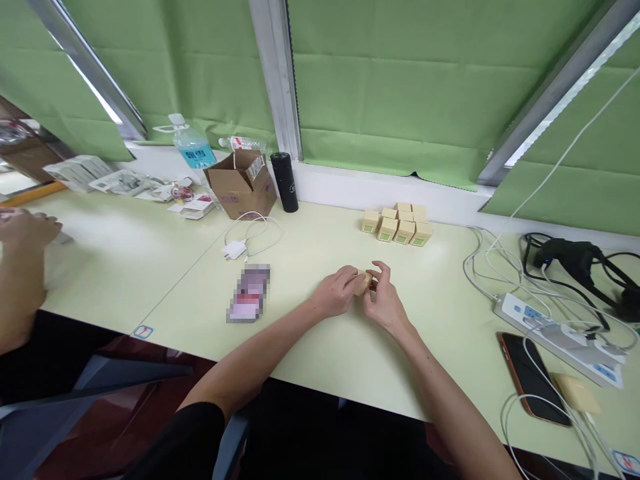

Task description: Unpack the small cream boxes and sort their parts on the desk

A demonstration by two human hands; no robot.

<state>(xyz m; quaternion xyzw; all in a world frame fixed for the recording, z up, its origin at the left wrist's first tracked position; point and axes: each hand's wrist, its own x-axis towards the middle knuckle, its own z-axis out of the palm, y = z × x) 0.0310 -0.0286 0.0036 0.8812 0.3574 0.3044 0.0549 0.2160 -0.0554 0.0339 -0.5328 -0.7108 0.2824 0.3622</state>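
Note:
Between my hands, just above or on the table, is a small tan cardboard box (361, 284). My left hand (336, 292) is closed around its left side, partly covering it. On the box's right side, my right hand (385, 300) has its thumb and fingertips at the edge, with the index finger raised and bent. Whether those fingertips grip the box or only touch it is hard to see. Farther back stands a cluster of several similar small tan boxes (404, 224) with green labels.
Left of my hands lie a blurred-out phone (249, 293) and a white charger (235, 249). Behind stand an open carton (245, 187) and a black bottle (285, 183). A power strip (555, 337), cables and another phone (533, 377) lie right. Another person's arm (23, 280) is far left.

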